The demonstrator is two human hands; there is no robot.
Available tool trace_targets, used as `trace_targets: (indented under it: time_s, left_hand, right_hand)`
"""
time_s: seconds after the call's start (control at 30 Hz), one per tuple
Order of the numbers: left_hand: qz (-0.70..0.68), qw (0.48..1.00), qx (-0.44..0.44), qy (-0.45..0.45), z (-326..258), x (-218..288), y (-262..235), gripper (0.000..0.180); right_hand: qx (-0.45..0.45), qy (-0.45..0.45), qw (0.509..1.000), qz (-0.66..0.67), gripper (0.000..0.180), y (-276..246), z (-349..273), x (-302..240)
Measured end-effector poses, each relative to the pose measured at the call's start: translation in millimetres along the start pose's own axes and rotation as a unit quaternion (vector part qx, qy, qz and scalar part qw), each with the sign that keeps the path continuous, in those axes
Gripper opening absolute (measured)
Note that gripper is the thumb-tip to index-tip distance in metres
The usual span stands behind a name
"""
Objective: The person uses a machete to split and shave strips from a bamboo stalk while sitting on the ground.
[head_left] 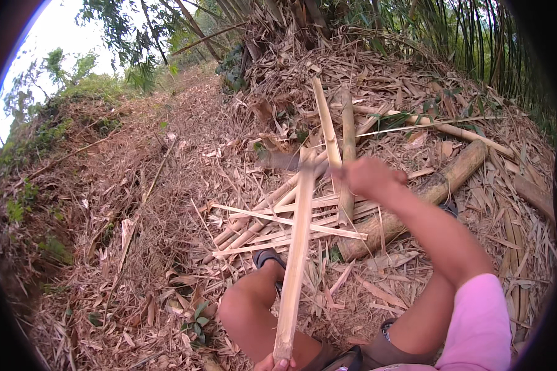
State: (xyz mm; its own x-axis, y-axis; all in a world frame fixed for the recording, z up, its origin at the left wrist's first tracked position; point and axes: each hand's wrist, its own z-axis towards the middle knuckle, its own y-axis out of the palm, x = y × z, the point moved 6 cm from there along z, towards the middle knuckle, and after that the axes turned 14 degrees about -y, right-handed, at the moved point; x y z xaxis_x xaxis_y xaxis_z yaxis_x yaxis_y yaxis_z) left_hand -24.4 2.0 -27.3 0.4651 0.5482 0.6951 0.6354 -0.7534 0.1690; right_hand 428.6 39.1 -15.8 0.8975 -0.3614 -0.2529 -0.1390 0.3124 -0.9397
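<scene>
A long split bamboo strip [297,260] rises from the lower edge, its pale inner face toward me. My left hand [275,363] is closed on its near end, the fingers partly cut off by the frame. At its far end a dark, motion-blurred machete blade [278,161] lies across the strip, pointing left. My right hand [372,179] is closed in a fist round the machete's handle, which the fingers mostly hide. I cannot tell how deep the blade has gone into the bamboo. Behind the strip, several thin bamboo slats [291,221] lie crossed on the ground.
A thick bamboo log [414,204] lies beyond my right leg. Bamboo poles [348,142] and another split piece [326,123] lie ahead. Dry leaves cover the slope, with a bamboo clump [291,18] at the back. My bent knees [244,309] flank the strip.
</scene>
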Motion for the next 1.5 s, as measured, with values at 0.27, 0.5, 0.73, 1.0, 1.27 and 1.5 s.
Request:
trace_targets:
  time_s: [0.27, 0.5, 0.73, 1.0, 1.27, 1.5]
  left_hand:
    - [0.030, 0.999, 0.006, 0.014, -1.2, 12.3, 8.2, 0.016]
    - [-0.026, 0.999, 0.022, -0.034, 3.9, 0.1, 0.3, 0.020]
    - [-0.094, 0.995, -0.034, -0.019, 59.4, 40.7, -20.0, 0.049]
    - [-0.118, 0.987, -0.078, 0.073, 87.6, 74.1, -2.0, 0.019]
    - [-0.140, 0.976, -0.136, 0.095, 83.7, 84.2, 30.6, 0.026]
    - [-0.053, 0.991, -0.001, 0.121, 78.1, 76.5, 35.2, 0.044]
  right_hand:
    - [0.121, -0.215, 0.965, -0.090, 0.070, -15.1, -13.0, -41.3]
    - [0.149, 0.045, 0.986, 0.060, 0.075, -47.9, -19.9, 11.8]
    - [0.147, 0.077, 0.954, 0.249, 0.078, -29.3, -34.8, -6.5]
    - [0.079, -0.175, 0.976, 0.103, 0.065, -23.4, -86.3, -101.2]
    - [0.197, -0.372, 0.905, 0.056, 0.063, -22.8, -126.7, -170.5]
    - [0.216, -0.374, 0.901, 0.042, 0.067, -39.5, -126.5, -179.0]
